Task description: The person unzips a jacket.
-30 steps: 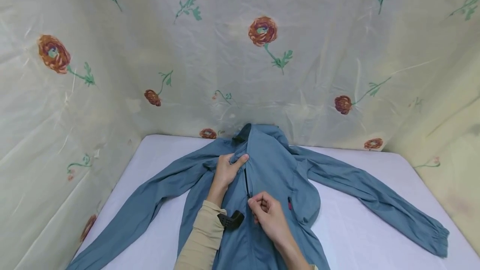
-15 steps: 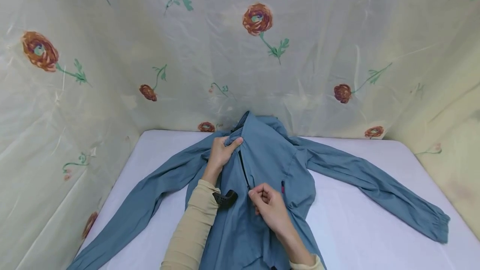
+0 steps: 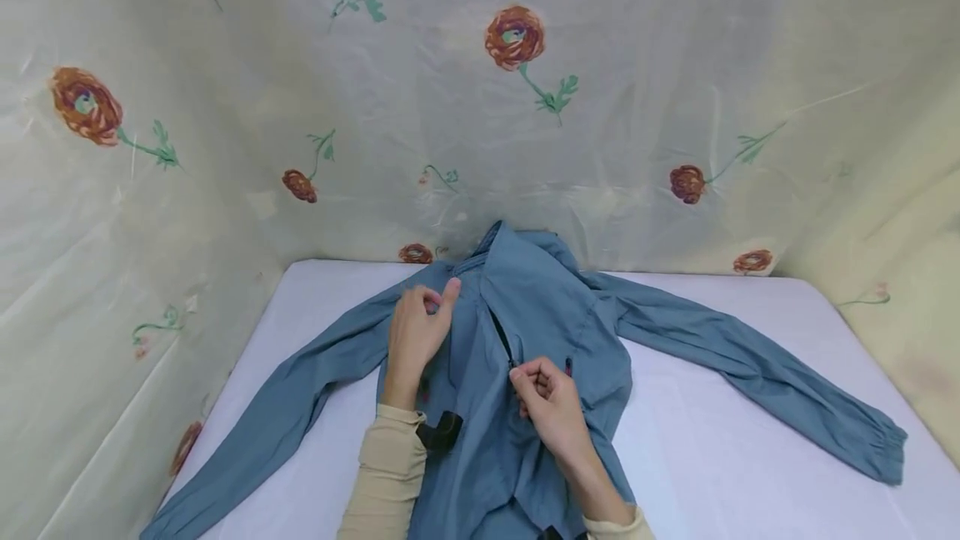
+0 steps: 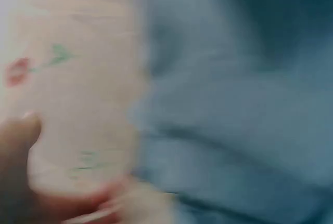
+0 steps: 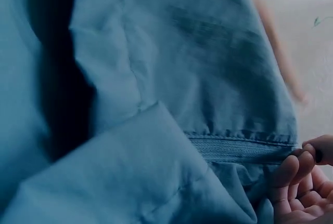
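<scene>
A blue-grey zip jacket [image 3: 536,298] lies front up with its sleeves spread to both sides. Its front zipper [image 3: 501,332] shows as a dark slit below the collar. My right hand [image 3: 551,402] pinches the zipper pull between thumb and index finger at the lower end of this slit. In the right wrist view, zipper tape [image 5: 234,150] runs across to the pinching fingers [image 5: 307,164]. My left hand [image 3: 420,327] hovers over the jacket's left chest, thumb raised and fingers loosely bent, holding nothing. The left wrist view is blurred, with that thumb [image 4: 21,135] at the left edge.
The jacket lies on a white-covered table [image 3: 712,432]. Behind and at both sides hangs a pale flowered curtain [image 3: 600,107]. A black wrist device [image 3: 441,432] sits on my left cuff. A small chest pocket zip [image 3: 568,367] lies beside my right hand.
My left hand has let go of the jacket's front edge near the collar and moved left and down. My right hand keeps its pinch, shifting slightly right, and the zipper slit gapes wider.
</scene>
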Motion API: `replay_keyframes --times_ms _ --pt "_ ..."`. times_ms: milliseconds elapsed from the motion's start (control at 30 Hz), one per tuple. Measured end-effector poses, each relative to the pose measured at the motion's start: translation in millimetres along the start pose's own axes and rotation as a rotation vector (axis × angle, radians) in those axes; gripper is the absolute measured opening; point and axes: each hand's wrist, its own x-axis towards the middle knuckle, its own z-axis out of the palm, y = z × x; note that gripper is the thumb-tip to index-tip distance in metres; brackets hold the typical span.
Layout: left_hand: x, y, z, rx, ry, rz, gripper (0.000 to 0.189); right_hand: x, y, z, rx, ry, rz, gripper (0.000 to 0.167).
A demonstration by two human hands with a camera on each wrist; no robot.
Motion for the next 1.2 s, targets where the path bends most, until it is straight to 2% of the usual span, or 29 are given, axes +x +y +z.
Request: replay_keyframes --times_ms 67,133,167,200,267,400,533,733,933,1067,1200 --pt "-6.9 5.8 -5.6 0.009 -0.197 0.020 0.076 1.8 -1 -3 -0.015 0.003 -0.022 0.022" --pt "-8.6 9.3 -4.1 -0.030 -0.423 0.038 0.079 3.7 -1 -6 -0.038 -0.014 -0.049 0.021" --pt "-8.6 9.8 -1.0 -0.058 -0.508 0.042 0.077 4.5 -1 -6 -0.058 -0.034 -0.061 0.020" --pt "-8.4 9.3 3.3 -0.090 -0.571 0.055 0.073 5.4 1 -7 -0.077 -0.058 -0.075 0.020" --pt "-7.9 6.6 12.4 -0.159 -0.618 0.077 0.061 6.1 3 -6 -0.103 -0.100 -0.087 0.018" --pt "-8.9 2.4 23.8 -0.309 -0.586 0.094 0.039 5.0 8 -2 -0.132 -0.127 -0.069 0.015" --pt "-9.3 -0.2 28.3 -0.411 -0.533 0.040 0.028 3.4 9 1 -0.127 -0.092 -0.034 0.015" --pt "-5.8 -1.0 33.6 -0.463 -0.456 -0.036 0.031 4.7 6 2 -0.113 -0.050 -0.023 0.015" --pt "-4.5 -6.1 36.9 -0.546 -0.392 -0.153 0.029 -4.6 -16 4 -0.118 -0.087 0.005 0.013" --pt "-7.6 -2.9 31.1 -0.564 -0.386 -0.161 0.028 -9.8 -27 6 -0.143 -0.095 0.032 0.012" --pt "-13.3 7.5 21.3 -0.554 -0.382 -0.157 0.026 -7.6 -23 6 -0.134 -0.092 0.034 0.012"
